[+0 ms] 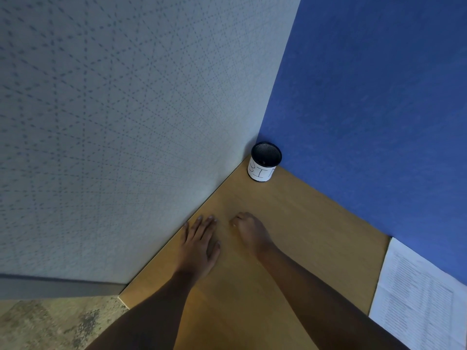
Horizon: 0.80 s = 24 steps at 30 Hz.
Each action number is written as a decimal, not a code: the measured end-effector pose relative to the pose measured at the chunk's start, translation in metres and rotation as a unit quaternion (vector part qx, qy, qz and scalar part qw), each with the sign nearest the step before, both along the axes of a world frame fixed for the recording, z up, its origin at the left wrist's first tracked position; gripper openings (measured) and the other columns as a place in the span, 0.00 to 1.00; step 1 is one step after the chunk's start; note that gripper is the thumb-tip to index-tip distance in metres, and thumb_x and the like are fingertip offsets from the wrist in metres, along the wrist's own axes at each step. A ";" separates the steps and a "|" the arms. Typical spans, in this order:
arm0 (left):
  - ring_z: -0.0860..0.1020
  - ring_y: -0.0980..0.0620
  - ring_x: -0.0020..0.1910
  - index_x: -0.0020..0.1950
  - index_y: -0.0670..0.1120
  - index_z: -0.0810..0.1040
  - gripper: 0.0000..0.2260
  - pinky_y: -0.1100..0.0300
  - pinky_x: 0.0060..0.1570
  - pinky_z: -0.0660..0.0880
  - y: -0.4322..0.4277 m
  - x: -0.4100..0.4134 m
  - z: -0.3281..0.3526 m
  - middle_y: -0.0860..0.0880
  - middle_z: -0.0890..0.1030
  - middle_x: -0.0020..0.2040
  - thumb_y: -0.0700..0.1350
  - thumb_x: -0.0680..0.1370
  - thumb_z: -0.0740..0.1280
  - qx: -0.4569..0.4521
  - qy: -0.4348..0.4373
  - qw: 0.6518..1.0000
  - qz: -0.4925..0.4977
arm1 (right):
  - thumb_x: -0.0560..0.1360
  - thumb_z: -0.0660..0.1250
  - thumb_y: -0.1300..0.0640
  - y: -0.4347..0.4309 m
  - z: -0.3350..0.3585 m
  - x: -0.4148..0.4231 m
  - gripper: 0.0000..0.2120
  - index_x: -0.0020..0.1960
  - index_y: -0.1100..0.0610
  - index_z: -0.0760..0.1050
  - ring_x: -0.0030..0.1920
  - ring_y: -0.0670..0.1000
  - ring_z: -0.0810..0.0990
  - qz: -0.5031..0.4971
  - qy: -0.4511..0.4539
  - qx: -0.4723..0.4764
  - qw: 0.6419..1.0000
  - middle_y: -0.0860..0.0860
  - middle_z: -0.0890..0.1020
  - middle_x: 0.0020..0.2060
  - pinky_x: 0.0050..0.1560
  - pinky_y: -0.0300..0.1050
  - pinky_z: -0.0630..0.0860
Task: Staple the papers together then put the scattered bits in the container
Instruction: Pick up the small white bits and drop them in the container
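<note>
We see a black mesh container (265,161) in the worktop (303,223) corner, its white label reading "BI". Our left hand (199,245) lies flat, released; our right hand (249,229) is clenched. Printed papers (422,296) lie far right.

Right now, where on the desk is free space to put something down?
The wooden desk is bare between the black mesh container in the corner and the two hands, and also between the right hand and the printed papers at the right edge. The strip beside the grey partition is taken by the flat left hand.
</note>
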<state>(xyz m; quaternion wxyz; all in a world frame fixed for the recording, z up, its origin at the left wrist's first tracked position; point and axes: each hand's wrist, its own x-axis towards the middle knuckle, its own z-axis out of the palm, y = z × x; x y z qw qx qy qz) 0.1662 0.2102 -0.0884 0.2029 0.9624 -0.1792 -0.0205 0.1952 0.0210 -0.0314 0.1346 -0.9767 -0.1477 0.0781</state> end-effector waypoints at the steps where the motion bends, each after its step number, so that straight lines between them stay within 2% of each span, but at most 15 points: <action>1: 0.52 0.51 0.78 0.78 0.51 0.58 0.27 0.44 0.75 0.47 0.000 0.000 0.000 0.53 0.61 0.77 0.57 0.80 0.55 0.000 0.001 1.000 0.000 | 0.73 0.62 0.67 0.001 0.000 0.001 0.12 0.55 0.63 0.78 0.55 0.58 0.76 -0.004 0.002 -0.002 1.000 0.58 0.79 0.54 0.54 0.51 0.76; 8: 0.51 0.51 0.78 0.78 0.52 0.57 0.27 0.45 0.75 0.46 0.000 0.000 0.002 0.53 0.61 0.77 0.58 0.80 0.54 0.005 0.000 1.000 0.003 | 0.73 0.60 0.70 0.011 0.003 0.007 0.10 0.52 0.66 0.75 0.52 0.60 0.76 -0.048 0.002 -0.011 0.999 0.62 0.78 0.50 0.48 0.50 0.74; 11: 0.52 0.51 0.78 0.78 0.51 0.58 0.27 0.45 0.75 0.47 0.000 0.000 0.003 0.53 0.62 0.77 0.57 0.80 0.54 0.002 -0.001 1.000 0.001 | 0.73 0.60 0.71 0.016 0.005 0.009 0.11 0.54 0.65 0.74 0.51 0.60 0.76 -0.068 0.002 -0.006 0.998 0.62 0.77 0.50 0.45 0.49 0.73; 15: 0.54 0.51 0.78 0.78 0.50 0.59 0.27 0.44 0.75 0.48 0.000 0.000 0.004 0.53 0.63 0.77 0.57 0.80 0.54 -0.001 -0.004 1.000 0.000 | 0.76 0.59 0.67 0.017 0.003 0.014 0.07 0.52 0.64 0.74 0.46 0.59 0.77 -0.092 -0.002 0.014 0.996 0.61 0.78 0.45 0.37 0.45 0.66; 18: 0.53 0.51 0.78 0.78 0.51 0.59 0.27 0.45 0.75 0.47 0.000 0.000 0.004 0.53 0.63 0.77 0.58 0.80 0.54 0.004 -0.002 1.000 0.000 | 0.77 0.58 0.64 0.015 0.004 0.021 0.07 0.50 0.64 0.73 0.42 0.59 0.77 -0.109 0.012 0.030 0.993 0.61 0.78 0.43 0.36 0.45 0.67; 21: 0.53 0.51 0.78 0.78 0.50 0.59 0.27 0.45 0.75 0.47 0.000 0.000 0.004 0.53 0.62 0.77 0.57 0.80 0.54 0.003 0.000 1.000 0.000 | 0.72 0.63 0.65 0.008 0.002 0.024 0.05 0.47 0.61 0.75 0.40 0.55 0.77 -0.150 0.033 0.110 0.982 0.57 0.79 0.41 0.37 0.45 0.72; 24: 0.53 0.51 0.78 0.78 0.50 0.59 0.27 0.46 0.76 0.46 -0.001 0.000 0.005 0.53 0.62 0.77 0.57 0.80 0.54 0.002 -0.001 1.000 0.000 | 0.68 0.70 0.65 -0.005 0.002 0.026 0.09 0.47 0.58 0.80 0.38 0.48 0.79 -0.267 0.093 0.257 0.924 0.51 0.81 0.38 0.40 0.40 0.77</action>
